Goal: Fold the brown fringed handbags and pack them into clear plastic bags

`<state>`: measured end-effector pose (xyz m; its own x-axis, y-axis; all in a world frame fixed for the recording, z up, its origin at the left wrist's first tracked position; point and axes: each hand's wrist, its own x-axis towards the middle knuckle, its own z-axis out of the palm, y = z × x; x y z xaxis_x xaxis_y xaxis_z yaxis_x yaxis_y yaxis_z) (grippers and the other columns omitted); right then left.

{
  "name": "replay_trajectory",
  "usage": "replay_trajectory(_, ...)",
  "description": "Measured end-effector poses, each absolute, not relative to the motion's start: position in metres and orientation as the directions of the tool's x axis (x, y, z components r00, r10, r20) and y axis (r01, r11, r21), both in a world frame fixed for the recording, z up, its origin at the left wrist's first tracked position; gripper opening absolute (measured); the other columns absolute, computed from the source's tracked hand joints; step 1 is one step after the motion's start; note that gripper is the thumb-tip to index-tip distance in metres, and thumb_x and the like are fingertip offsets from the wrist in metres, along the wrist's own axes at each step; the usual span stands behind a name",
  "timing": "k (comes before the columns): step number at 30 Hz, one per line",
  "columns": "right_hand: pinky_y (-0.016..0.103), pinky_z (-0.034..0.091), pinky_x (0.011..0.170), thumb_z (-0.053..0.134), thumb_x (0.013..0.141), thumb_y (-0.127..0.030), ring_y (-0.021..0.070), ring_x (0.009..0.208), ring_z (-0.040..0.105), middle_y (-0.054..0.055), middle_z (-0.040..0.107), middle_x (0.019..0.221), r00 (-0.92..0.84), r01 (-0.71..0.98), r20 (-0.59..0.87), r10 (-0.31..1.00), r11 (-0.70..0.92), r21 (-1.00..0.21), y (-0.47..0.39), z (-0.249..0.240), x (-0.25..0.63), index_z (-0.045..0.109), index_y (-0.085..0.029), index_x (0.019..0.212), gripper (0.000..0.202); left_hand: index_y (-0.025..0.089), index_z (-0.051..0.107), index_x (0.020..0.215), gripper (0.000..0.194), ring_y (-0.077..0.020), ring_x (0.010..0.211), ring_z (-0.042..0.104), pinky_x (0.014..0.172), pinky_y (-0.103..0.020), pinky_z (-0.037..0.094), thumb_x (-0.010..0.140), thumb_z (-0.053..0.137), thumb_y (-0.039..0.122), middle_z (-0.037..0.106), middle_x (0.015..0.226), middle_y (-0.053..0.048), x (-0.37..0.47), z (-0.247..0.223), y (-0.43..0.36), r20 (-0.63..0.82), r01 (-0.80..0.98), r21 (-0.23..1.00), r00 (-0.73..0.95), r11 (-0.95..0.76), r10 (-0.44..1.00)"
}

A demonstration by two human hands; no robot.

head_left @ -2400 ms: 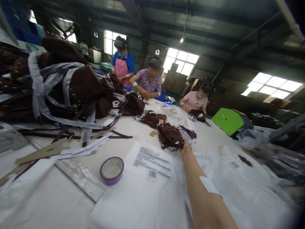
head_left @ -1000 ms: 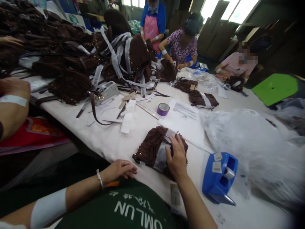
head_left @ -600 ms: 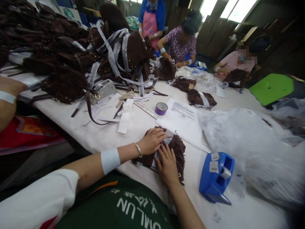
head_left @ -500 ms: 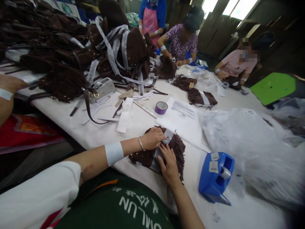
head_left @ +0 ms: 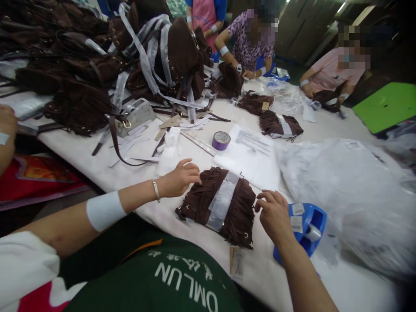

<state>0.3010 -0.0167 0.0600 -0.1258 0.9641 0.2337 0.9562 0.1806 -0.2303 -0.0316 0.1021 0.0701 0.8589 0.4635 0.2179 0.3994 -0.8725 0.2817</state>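
A brown fringed bag [head_left: 242,203] lies flat on the white table in front of me, with a translucent wrap band [head_left: 223,201] around its middle. At the bag's upper left corner is my left hand [head_left: 182,177], fingers apart and curved, holding nothing. My right hand [head_left: 273,213] hovers just off the bag's right side, its fingers loosely bent and empty. A small tag [head_left: 236,261] hangs from the bag's lower edge. Behind my right forearm stands a blue tape dispenser [head_left: 316,219].
Brown bags [head_left: 78,104] are heaped at the left. Purple tape roll [head_left: 221,141], paper strips and white sheets [head_left: 248,151] lie beyond the bag. Clear plastic bags [head_left: 344,186] cover the right side. Several people work across the table; another person's hand [head_left: 7,130] is at far left.
Both hands have come off the wrap band and moved apart, left hand to the left and right hand to the right. The band and the hanging tag now show fully.
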Motion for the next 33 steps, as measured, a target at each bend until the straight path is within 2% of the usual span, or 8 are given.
replay_trajectory(3, 0.044, 0.017, 0.112, 0.043, 0.072, 0.003, 0.0187, 0.122, 0.044, 0.0, 0.064, 0.108, -0.167, 0.947, 0.247, 0.954, 0.225, -0.228, -0.013, 0.064, 0.288, 0.066, -0.026, 0.088, 0.04, 0.022, 0.059, 0.109, 0.037, -0.0192, 0.117, 0.045, 0.114, -0.046, 0.008, 0.079, 0.048, 0.004, 0.063, 0.106, -0.002, 0.018, 0.066, 0.093, 0.264, 0.21, 0.23, 0.926, -0.95, 0.268)
replay_trajectory(6, 0.047, 0.01, 0.113, 0.041, 0.071, 0.004, 0.0188, 0.123, 0.043, -0.002, 0.065, 0.105, -0.265, 0.923, 0.147, 0.953, 0.295, -0.247, -0.017, 0.056, 0.287, 0.065, -0.027, 0.092, 0.044, 0.02, 0.061, 0.094, 0.019, -0.0194, 0.103, 0.05, 0.113, -0.045, 0.014, 0.086, 0.047, 0.01, 0.064, 0.09, -0.003, 0.037, 0.054, 0.095, 0.215, 0.148, 0.106, 0.962, -0.983, 0.168)
replay_trajectory(10, 0.048, 0.015, 0.111, 0.038, 0.064, 0.005, 0.0183, 0.113, 0.05, -0.003, 0.066, 0.095, -0.15, 0.939, 0.138, 0.979, 0.184, -0.291, -0.039, 0.044, 0.309, 0.064, -0.027, 0.079, 0.044, 0.019, 0.059, 0.075, 0.017, -0.0194, 0.096, 0.05, 0.11, -0.044, 0.019, 0.083, 0.05, 0.008, 0.06, 0.079, -0.002, -0.005, 0.046, 0.113, 0.121, 0.223, 0.025, 0.967, -0.974, 0.225)
replay_trajectory(15, 0.046, 0.021, 0.11, 0.038, 0.067, 0.003, 0.0185, 0.12, 0.045, -0.001, 0.063, 0.108, -0.189, 0.882, 0.213, 0.959, 0.261, -0.392, -0.041, 0.043, 0.286, 0.063, -0.028, 0.1, 0.052, 0.022, 0.064, 0.084, 0.031, -0.02, 0.106, 0.049, 0.109, -0.048, 0.017, 0.071, 0.049, -0.003, 0.062, 0.091, -0.002, -0.037, 0.055, 0.112, 0.118, 0.374, 0.132, 0.914, -0.918, 0.389)
replay_trajectory(18, 0.047, 0.023, 0.109, 0.04, 0.072, 0.001, 0.0208, 0.125, 0.041, 0.0, 0.062, 0.113, -0.285, 0.857, 0.172, 0.943, 0.331, -0.394, -0.033, 0.04, 0.267, 0.065, -0.026, 0.088, 0.04, 0.024, 0.062, 0.1, 0.034, -0.0199, 0.119, 0.042, 0.113, -0.047, 0.011, 0.077, 0.051, 0.002, 0.061, 0.107, -0.002, -0.01, 0.056, 0.096, 0.178, 0.27, 0.181, 0.937, -0.946, 0.302)
replay_trajectory(23, 0.05, 0.023, 0.107, 0.04, 0.069, 0.003, 0.0223, 0.123, 0.043, -0.001, 0.063, 0.109, -0.239, 0.915, 0.115, 0.964, 0.263, -0.305, -0.054, 0.042, 0.305, 0.061, -0.024, 0.067, 0.035, 0.021, 0.062, 0.077, 0.013, -0.0203, 0.113, 0.046, 0.113, -0.044, 0.016, 0.08, 0.056, 0.01, 0.061, 0.099, -0.002, -0.004, 0.042, 0.092, 0.109, 0.19, 0.118, 0.973, -0.975, 0.203)
replay_trajectory(29, 0.048, 0.023, 0.111, 0.038, 0.074, 0.004, 0.0196, 0.132, 0.034, -0.001, 0.057, 0.125, -0.356, 0.863, 0.14, 0.924, 0.383, -0.33, -0.077, 0.049, 0.285, 0.062, -0.03, 0.105, 0.052, 0.021, 0.063, 0.081, 0.023, -0.0221, 0.119, 0.043, 0.111, -0.046, 0.02, 0.074, 0.054, 0.0, 0.06, 0.11, -0.003, -0.04, 0.05, 0.095, 0.137, 0.31, 0.086, 0.938, -0.947, 0.32)
replay_trajectory(33, 0.047, 0.016, 0.114, 0.046, 0.077, 0.0, 0.0204, 0.138, 0.026, -0.001, 0.053, 0.133, -0.487, 0.837, 0.063, 0.871, 0.486, -0.253, -0.07, 0.055, 0.261, 0.064, -0.026, 0.093, 0.035, 0.022, 0.063, 0.093, 0.02, -0.0215, 0.128, 0.036, 0.114, -0.046, 0.015, 0.082, 0.053, 0.008, 0.057, 0.12, -0.003, -0.014, 0.058, 0.071, 0.184, 0.227, 0.125, 0.951, -0.966, 0.247)
